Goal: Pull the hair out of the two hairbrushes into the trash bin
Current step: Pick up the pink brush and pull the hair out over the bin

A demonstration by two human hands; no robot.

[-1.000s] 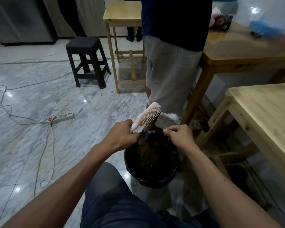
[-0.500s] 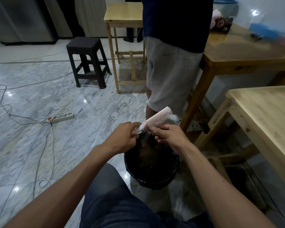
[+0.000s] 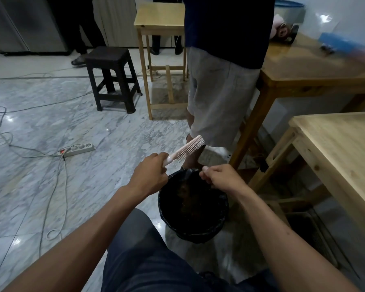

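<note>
A pale pink hairbrush (image 3: 188,149) points up and to the right above the floor, its bristles facing down and right. My left hand (image 3: 150,175) is shut on its handle. My right hand (image 3: 221,178) hovers over the far rim of the trash bin (image 3: 221,226), fingers pinched together; whether hair is between them is too small to tell. The bin is black, lined with a dark bag, and brownish hair lies inside it. A second brush is not visible.
A person in grey shorts (image 3: 217,102) stands just behind the bin. Wooden tables stand at the right (image 3: 335,148) and back right (image 3: 303,66). A black stool (image 3: 112,79), a small wooden table (image 3: 158,17) and a power strip (image 3: 78,149) with cables are on the marble floor at the left.
My right hand drew back from the brush bristles to above the bin's rim. The brush turned from bristles facing me to side-on and stayed in my left hand.
</note>
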